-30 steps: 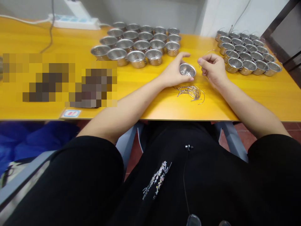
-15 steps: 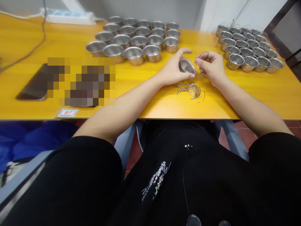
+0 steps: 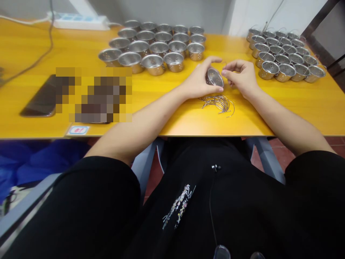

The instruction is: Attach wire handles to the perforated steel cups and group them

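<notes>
A small perforated metal cup is tilted in my left hand, its mouth facing right. The thumb lies along the cup's lower edge and the index finger reaches over it. Just right of the rim, my right hand pinches a thin curved metal wire, which shows only in part above the fingertips. A pile of similar curved wires lies on the yellow table below the cup.
Rows of metal cups without visible handles stand at the back centre. Cups with wire handles stand at the right. A power strip, a dark phone, a pixelated object and a small label are at the left.
My right hand has shifted slightly left, nearer the cup's rim. The wire in it has turned, and less of its curve shows. My left hand has barely moved.
</notes>
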### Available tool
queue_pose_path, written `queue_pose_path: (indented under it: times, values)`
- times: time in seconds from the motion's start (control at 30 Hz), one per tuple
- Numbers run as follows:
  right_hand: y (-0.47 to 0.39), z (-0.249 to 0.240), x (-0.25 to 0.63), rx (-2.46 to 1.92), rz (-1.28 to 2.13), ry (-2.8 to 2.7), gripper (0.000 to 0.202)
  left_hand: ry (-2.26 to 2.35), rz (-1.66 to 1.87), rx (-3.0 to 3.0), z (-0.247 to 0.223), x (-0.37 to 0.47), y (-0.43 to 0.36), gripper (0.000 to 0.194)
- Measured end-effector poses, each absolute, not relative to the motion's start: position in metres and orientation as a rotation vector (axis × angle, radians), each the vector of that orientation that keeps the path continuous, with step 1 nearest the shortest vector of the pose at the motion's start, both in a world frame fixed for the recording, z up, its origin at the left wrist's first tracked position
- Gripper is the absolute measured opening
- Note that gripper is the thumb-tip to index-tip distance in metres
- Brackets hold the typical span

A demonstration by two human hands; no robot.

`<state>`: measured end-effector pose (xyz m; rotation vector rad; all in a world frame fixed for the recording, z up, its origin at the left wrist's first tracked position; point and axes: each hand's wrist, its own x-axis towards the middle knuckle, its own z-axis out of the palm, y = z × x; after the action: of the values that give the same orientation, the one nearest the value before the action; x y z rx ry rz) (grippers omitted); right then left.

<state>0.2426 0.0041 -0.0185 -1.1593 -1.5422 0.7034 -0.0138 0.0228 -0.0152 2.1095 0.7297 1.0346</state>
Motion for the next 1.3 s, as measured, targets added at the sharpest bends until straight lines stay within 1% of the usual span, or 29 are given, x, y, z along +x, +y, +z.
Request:
queue_pose_path:
  times: [0.17, 0.37, 0.53, 0.73, 0.93, 1.1, 1.3]
  values:
    - [0.006, -0.018, 0.24, -1.189, 0.653, -1.554, 0.052, 0.749, 0.957, 2.065, -0.015, -0.013, 0.024, 0.1]
    - [0.004, -0.015, 0.238, -1.194, 0.599, -1.571, 0.055, 0.765, 0.963, 2.035, -0.013, -0.012, 0.021, 0.111]
    - [-0.002, -0.011, 0.237, -1.22, 0.612, -1.577, 0.061, 0.749, 0.97, 2.009, -0.01, -0.012, 0.018, 0.107]
    - [-0.007, -0.007, 0.235, -1.224, 0.677, -1.563, 0.061, 0.71, 0.995, 2.051, -0.008, -0.011, 0.018, 0.103]
    - [-0.006, -0.008, 0.239, -1.198, 0.694, -1.597, 0.067, 0.698, 0.994, 2.058, -0.007, -0.012, 0.018, 0.1]
    - [-0.001, -0.014, 0.24, -1.161, 0.688, -1.607, 0.065, 0.72, 0.993, 2.051, -0.006, -0.011, 0.015, 0.102]
    - [-0.004, -0.012, 0.238, -1.161, 0.661, -1.599, 0.056, 0.73, 0.981, 2.039, -0.003, -0.009, 0.012, 0.102]
